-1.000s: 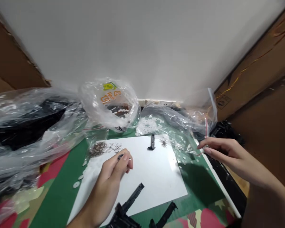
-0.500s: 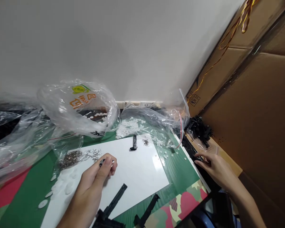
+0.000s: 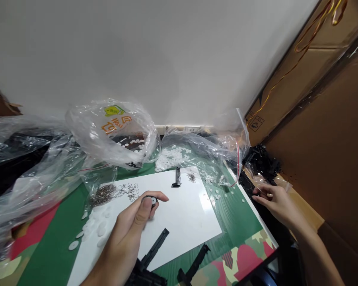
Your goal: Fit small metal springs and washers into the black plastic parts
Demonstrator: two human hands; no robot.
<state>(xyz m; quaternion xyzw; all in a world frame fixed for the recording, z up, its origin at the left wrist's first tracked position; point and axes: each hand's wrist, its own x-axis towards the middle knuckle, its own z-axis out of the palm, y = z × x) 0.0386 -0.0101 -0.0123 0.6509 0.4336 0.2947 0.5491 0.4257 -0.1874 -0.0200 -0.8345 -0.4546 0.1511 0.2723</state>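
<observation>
My left hand is closed above the white board, gripping a small dark part with a white disc set in it. Most of that part is hidden by thumb and fingers. Off the table's right edge, my right hand has thumb and fingertips drawn together at a long black piece; what they pinch is too dark to make out. A small black plastic part stands on the board. Two long black plastic parts lie nearer to me, one over the board and one at the front edge.
Tiny metal pieces and white discs lie at the board's left. Behind are a printed plastic bag, a pile of white discs and a clear zip bag. Black parts are heaped beside a cardboard box.
The view has swung a little to the left. My left hand has turned and its forefinger has stretched out, showing the white disc. My right hand stays by the black pieces.
</observation>
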